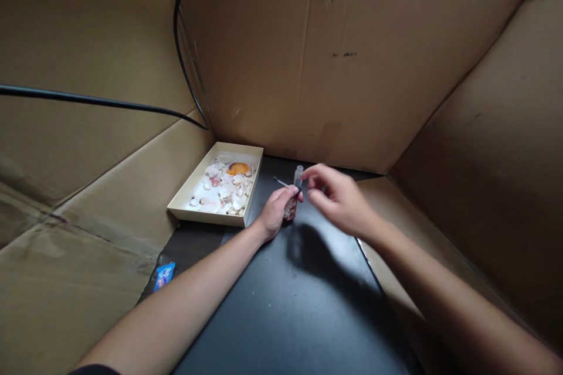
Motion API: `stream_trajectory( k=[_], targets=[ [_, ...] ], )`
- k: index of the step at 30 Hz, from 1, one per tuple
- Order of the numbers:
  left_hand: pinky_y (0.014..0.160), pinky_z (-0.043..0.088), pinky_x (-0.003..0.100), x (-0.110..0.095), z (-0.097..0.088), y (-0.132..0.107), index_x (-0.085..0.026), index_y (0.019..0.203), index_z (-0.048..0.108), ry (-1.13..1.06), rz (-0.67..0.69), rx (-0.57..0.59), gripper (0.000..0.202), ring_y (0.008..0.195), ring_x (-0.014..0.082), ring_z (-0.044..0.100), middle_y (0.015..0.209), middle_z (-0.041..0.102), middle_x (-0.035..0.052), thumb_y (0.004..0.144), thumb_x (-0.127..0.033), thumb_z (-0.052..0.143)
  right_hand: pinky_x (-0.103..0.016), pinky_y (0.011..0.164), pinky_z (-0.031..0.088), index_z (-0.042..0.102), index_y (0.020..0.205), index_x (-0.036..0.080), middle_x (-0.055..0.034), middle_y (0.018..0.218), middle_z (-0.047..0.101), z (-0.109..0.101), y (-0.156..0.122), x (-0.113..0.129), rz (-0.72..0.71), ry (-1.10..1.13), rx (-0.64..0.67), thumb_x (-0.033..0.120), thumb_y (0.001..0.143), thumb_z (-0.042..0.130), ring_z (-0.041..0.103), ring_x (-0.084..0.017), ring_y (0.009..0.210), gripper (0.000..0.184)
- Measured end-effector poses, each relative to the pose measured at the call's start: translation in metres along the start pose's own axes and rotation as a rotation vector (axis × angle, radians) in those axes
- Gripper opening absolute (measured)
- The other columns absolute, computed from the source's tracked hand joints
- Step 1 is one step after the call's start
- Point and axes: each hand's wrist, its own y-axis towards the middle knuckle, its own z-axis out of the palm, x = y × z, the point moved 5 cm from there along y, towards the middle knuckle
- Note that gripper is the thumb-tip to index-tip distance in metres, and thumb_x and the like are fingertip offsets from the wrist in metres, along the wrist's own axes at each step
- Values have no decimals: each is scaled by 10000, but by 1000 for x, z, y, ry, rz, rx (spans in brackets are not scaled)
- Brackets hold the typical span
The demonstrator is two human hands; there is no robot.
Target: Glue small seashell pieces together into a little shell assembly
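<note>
My left hand [276, 211] is closed around a small clear bottle [294, 194] with a pale cap, holding it upright on the black tabletop [281, 304]. A thin dark tool or brush [280, 181] pokes out past the left fingers. My right hand [335, 196] hovers just right of the bottle's cap, its fingers loosely curled and apart, holding nothing that I can see. A shallow cream tray [185, 202] of several seashells, one of them orange [238, 168], lies on the table left of the left hand.
Cardboard walls [334, 64] enclose the table at the back, left and right. A black cable [101, 101] runs across the left wall. A small blue wrapper [164, 275] lies at the table's left edge.
</note>
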Motion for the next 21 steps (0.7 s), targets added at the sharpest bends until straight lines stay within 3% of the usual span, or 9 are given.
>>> stream_trajectory(
  k=[3, 6, 11, 14, 21],
  targets=[
    [399, 281, 190, 1, -2, 1, -139, 743, 548, -35, 8, -45, 324, 445, 52, 390, 585, 453, -39, 729, -445, 653, -300, 737, 489, 583, 1057, 231, -33, 959, 577, 24, -1, -4, 4, -22, 68, 246, 865, 551, 572, -159, 812, 195],
    [398, 281, 197, 0, -2, 1, -141, 747, 540, -24, 15, -53, 303, 445, 59, 392, 569, 439, -41, 746, -431, 625, -280, 730, 468, 583, 1034, 220, -34, 945, 543, 38, -3, -13, -7, 35, -18, 208, 863, 523, 557, -144, 777, 181],
    [447, 312, 190, -4, -2, 1, -178, 852, 486, -117, 37, -51, 178, 472, 57, 377, 599, 398, -63, 682, -192, 536, -267, 622, 422, 607, 1002, 188, -15, 804, 492, 35, -14, -30, 24, 147, -276, 232, 880, 525, 483, -127, 639, 153],
    [472, 318, 183, -4, -7, 2, -190, 885, 451, -92, 73, -112, 302, 478, 47, 362, 615, 379, -77, 605, -87, 496, -267, 585, 401, 630, 967, 186, -14, 780, 497, 36, -19, -35, 39, 206, -307, 242, 890, 507, 464, -126, 612, 155],
    [503, 329, 195, -1, -11, 6, -206, 996, 417, 194, 179, -184, 364, 519, 55, 440, 715, 487, -66, 669, -73, 508, -254, 561, 379, 591, 937, 193, -6, 789, 573, 40, -19, -47, 129, 287, -307, 232, 859, 531, 464, -118, 599, 106]
  ],
)
